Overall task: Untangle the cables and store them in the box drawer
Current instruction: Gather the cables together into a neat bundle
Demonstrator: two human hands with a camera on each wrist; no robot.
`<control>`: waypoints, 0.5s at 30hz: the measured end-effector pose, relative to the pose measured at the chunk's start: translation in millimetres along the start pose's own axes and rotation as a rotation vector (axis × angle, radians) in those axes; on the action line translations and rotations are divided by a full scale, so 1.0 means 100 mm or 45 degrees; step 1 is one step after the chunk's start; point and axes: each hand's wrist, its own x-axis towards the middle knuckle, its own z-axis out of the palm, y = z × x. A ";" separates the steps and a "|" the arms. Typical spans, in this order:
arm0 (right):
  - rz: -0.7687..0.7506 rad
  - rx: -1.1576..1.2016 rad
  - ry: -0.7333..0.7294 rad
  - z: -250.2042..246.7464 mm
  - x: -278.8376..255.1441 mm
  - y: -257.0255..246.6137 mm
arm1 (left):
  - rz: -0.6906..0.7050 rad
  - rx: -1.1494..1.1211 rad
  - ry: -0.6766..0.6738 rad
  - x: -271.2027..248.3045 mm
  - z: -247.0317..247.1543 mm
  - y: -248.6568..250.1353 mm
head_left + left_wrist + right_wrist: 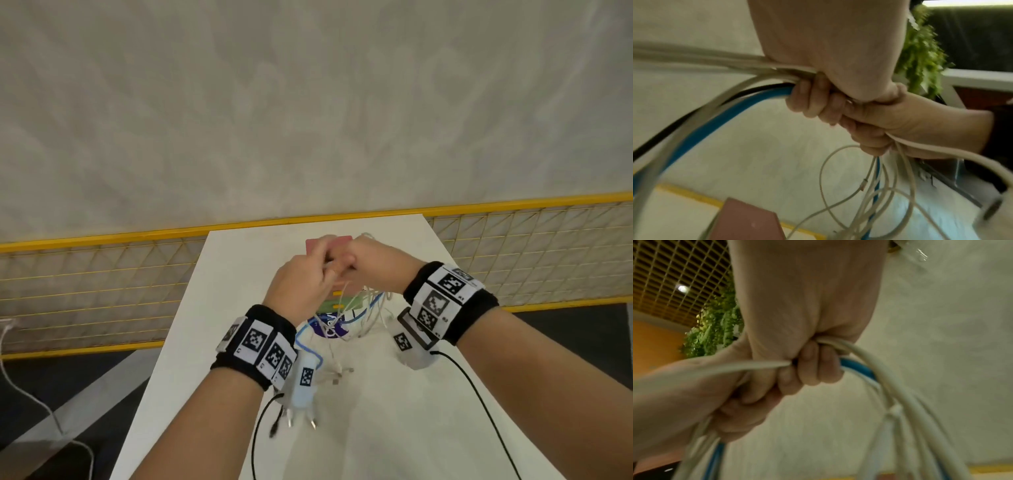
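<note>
Two hands, left hand [301,281] and right hand [373,260], meet mid-frame, both clenched around the cables [356,315]: one blue cable [719,126], several white.

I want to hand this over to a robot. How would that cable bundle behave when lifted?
Probably floppy: the cable bundle droops in loose loops below both hands. Likely light, since the left hand and right hand hold it up easily. Loops may snag; the white charger dangles.
</note>
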 end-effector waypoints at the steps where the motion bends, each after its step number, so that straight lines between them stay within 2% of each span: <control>1: -0.019 0.043 0.030 -0.03 -0.05 0.02 | 0.003 0.052 -0.051 0.01 -0.03 -0.02; 4: 0.013 0.257 0.153 -0.11 -0.16 0.14 | -0.007 0.068 -0.115 0.06 -0.12 -0.04; 6: 0.104 0.340 0.212 -0.12 -0.21 0.31 | -0.006 -0.002 -0.056 0.05 -0.20 -0.04; 9: 0.107 0.434 0.254 -0.05 -0.30 0.48 | -0.014 -0.175 0.066 0.05 -0.30 0.03; 12: 0.067 0.371 0.267 0.04 -0.34 0.51 | -0.040 -0.179 0.117 0.08 -0.28 0.09; 15: 0.085 0.160 0.148 0.17 -0.42 0.66 | -0.083 -0.283 0.223 0.11 -0.28 0.03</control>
